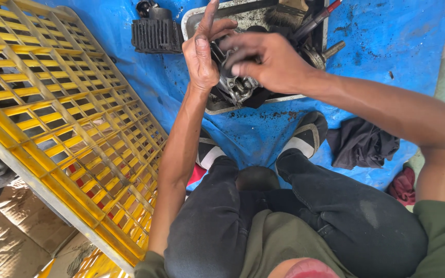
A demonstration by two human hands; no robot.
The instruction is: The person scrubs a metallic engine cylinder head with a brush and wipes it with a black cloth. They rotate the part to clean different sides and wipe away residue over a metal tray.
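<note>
Over the tray (194, 20), both hands' fingers grip a half-hidden metal engine part (235, 85).

Both hands are crowded together over the metal tray (202, 20), the left hand (202, 56) and right hand (269, 62) closed around the grimy engine part (235, 85), so nothing passes between them. Just beyond the right hand, a brush (287, 13) and a red-tipped tool (318, 18) fill the tray. Beyond the left hand stands a black finned cylinder (155, 33). Further to that hand's outer side the yellow plastic crate (63, 118) blocks the way. Bare blue tarp (387, 36) lies open outside the right hand; nearer the body a dark rag (361, 144) and two shoes (305, 136) take the ground.
</note>
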